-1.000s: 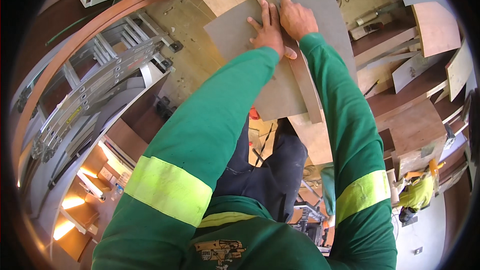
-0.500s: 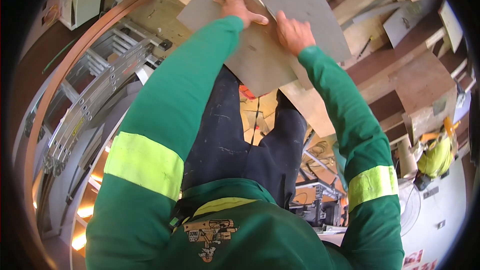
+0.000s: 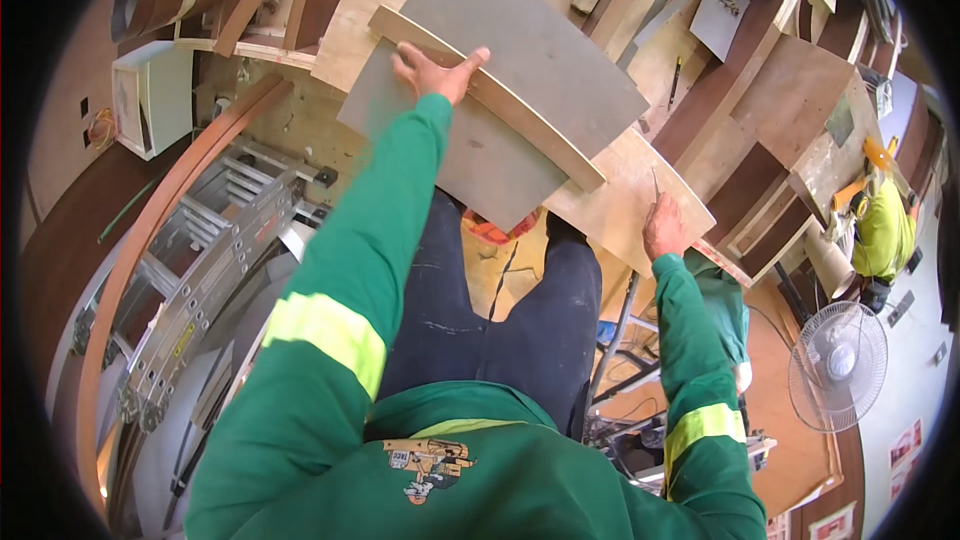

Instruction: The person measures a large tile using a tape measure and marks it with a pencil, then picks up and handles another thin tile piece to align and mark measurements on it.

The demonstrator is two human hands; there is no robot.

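A grey sheet point(image 3: 530, 35) lies in front of me, with a long, narrow wooden strip point(image 3: 540, 135) laid slantwise across it. My left hand point(image 3: 437, 74) is spread over the strip's upper left part, thumb stretched to the right, pressing on it. My right hand point(image 3: 664, 228) is closed around a thin pointed tool point(image 3: 655, 181) whose kind I cannot make out. Its tip points away from me, over a light plywood board point(image 3: 620, 210) that sticks out from under the grey sheet. The right hand rests at that board's right edge, apart from the strip.
An aluminium ladder point(image 3: 205, 260) and a curved brown strip point(image 3: 130, 240) stand at left. Wooden boxes and boards point(image 3: 800, 90) fill the right, near a round fan point(image 3: 838, 365). A white box point(image 3: 155, 100) is at far left. A yellow-green item point(image 3: 887, 225) hangs at far right.
My right hand has moved from beside the strip toward the right and nearer me, onto the plywood's edge. My left hand stays on the strip. The whole view has shifted.
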